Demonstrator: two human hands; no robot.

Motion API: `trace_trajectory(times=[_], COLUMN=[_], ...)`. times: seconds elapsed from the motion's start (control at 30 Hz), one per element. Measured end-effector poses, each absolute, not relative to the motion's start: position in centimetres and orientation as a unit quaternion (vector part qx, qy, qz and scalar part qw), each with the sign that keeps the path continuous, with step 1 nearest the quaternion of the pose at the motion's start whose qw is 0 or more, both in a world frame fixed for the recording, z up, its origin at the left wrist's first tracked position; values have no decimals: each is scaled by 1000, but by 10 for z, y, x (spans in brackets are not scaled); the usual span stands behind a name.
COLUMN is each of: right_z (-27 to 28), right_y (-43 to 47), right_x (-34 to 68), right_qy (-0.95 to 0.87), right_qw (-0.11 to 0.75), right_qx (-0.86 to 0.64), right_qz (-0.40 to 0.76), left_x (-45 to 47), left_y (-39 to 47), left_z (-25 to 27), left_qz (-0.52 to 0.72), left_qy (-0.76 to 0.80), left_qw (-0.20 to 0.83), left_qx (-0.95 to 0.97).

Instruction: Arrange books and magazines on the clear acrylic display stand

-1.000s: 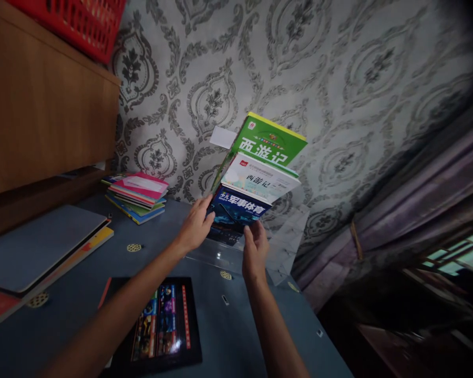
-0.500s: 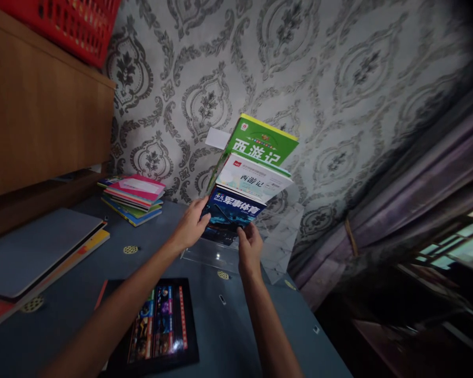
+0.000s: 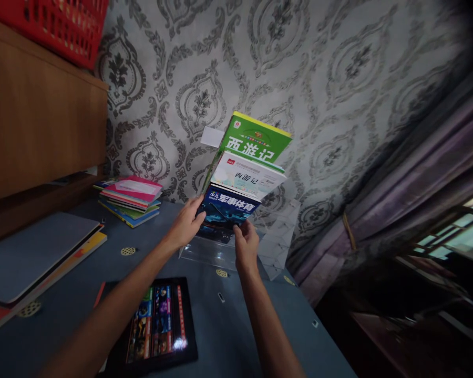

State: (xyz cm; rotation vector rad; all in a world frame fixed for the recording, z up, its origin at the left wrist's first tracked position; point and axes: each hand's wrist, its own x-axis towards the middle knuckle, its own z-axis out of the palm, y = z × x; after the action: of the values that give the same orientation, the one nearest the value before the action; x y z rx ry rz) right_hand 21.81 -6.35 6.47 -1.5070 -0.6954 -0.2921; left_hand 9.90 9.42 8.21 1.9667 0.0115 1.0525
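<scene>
A dark blue book with white lettering leans in the front of a clear plastic book stand. My left hand grips its left edge, thumb on the cover and fingers behind. On the lower right edge, my right hand pinches it with the thumb in front. Just behind it rises a white book, and farther back stands a taller green book with a yellow top edge. The books hide part of the stand, and the fingertips behind the blue book are out of sight.
A dark-framed panel with colourful pictures lies beneath my left forearm. Several books are piled by the patterned wall. A grey folder rests at the left, below a wooden cabinet. A purple curtain hangs at right.
The view has shifted slightly. Both hands keep their hold on the blue book, which stays in front of the white one with hardly any movement.
</scene>
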Motion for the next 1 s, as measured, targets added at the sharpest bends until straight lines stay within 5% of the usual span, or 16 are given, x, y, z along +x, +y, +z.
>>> trace_trajectory(times=[0.2,0.4,0.57,1.0], right_z=[65,61,68,75], right_y=[-66,-75,-79,-82], right_x=[221,222,213,213], right_qy=[-303,-259,-266,-268], right_qw=[614,397,275,278], right_qx=[-713,-847,-901,-901], right_qz=[-150,-241,-203,-197], left_x=[99,97,95,92], left_y=[93,89,83,87], left_z=[79,73,73,77], left_qz=[444,450,440,415], left_qy=[18,64,75,78], left_qw=[375,308,286,289], left_qx=[813,836,848,859])
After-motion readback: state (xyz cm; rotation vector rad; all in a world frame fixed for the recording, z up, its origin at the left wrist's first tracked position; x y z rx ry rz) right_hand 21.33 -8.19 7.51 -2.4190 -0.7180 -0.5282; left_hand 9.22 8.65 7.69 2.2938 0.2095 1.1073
